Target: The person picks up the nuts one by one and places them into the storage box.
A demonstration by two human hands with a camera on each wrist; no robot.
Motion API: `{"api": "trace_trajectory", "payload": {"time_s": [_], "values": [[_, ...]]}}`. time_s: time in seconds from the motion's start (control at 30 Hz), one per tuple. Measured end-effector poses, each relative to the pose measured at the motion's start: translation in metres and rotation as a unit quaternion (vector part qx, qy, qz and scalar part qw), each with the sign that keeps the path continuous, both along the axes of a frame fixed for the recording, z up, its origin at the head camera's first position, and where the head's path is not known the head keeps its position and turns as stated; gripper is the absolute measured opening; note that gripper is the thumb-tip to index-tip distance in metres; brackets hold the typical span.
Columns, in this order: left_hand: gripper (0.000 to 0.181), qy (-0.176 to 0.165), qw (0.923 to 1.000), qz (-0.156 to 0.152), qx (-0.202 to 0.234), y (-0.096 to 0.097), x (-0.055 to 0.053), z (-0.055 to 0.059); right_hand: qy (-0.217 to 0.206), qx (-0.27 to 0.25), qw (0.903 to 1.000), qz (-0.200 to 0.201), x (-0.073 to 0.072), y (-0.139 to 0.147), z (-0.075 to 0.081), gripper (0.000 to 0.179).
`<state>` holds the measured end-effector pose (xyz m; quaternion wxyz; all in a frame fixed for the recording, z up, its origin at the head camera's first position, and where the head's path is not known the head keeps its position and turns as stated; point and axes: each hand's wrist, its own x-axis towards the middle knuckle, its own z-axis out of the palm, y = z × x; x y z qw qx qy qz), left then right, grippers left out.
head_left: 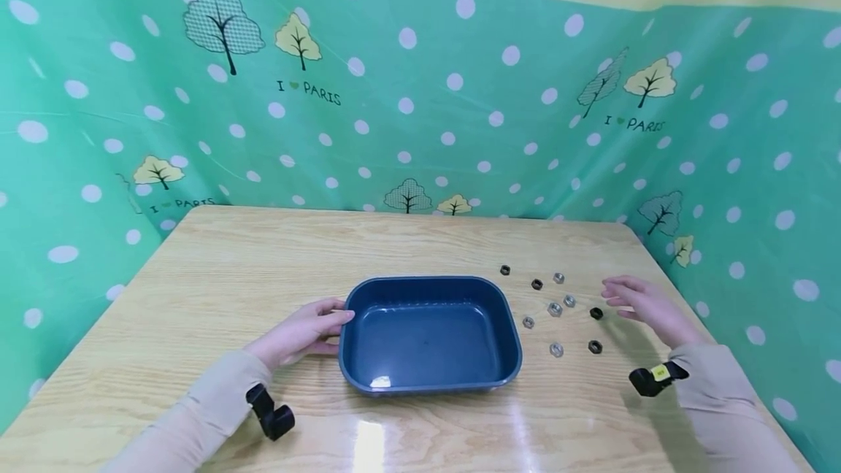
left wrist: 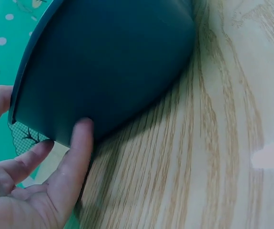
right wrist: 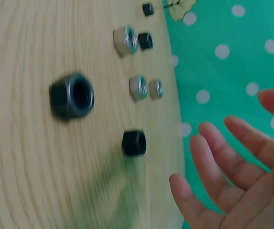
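Note:
A dark blue plastic tub (head_left: 427, 345) stands on the table with nothing inside it. My left hand (head_left: 305, 331) grips its left end, the thumb over the rim and the other fingers against the outer wall (left wrist: 108, 67). To the right of the tub lie several loose hex nuts, some black and some silver. Above the table at their right side, my right hand (head_left: 647, 306) hovers with its fingers loosely spread and holds nothing. The nearest to it is a black nut (head_left: 596, 313); another black nut (head_left: 595, 347) lies closer to me, and a silver nut (head_left: 555, 309) lies farther left.
The light wood table (head_left: 217, 283) ends at a green dotted curtain (head_left: 407, 130) that hangs behind it and along both sides. Each wrist wears a black camera mount, one at the left cuff (head_left: 271, 414) and one at the right (head_left: 657, 378).

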<state>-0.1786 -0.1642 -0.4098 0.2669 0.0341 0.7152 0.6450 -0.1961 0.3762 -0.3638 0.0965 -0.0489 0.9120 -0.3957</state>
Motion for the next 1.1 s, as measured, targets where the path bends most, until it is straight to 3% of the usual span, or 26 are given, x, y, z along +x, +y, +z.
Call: {"api": "trace_trajectory", "payload": {"time_s": [0.4, 0.7, 1.1], "values": [[0.068, -0.008, 0.9998, -0.001, 0.02, -0.001, 0.001, -0.002, -0.031, 0.068, 0.9972, -0.002, -0.014, 0.014, -0.007, 0.055], [0.069, -0.002, 0.9997, -0.003, 0.025, -0.002, 0.002, -0.004, 0.019, 0.176, 0.9839, 0.022, -0.017, 0.015, -0.015, 0.047], [0.067, 0.003, 0.9997, -0.004, 0.023, -0.001, 0.004, -0.001, 0.036, 0.211, 0.9762, 0.032, -0.018, 0.014, -0.027, 0.041]]}}
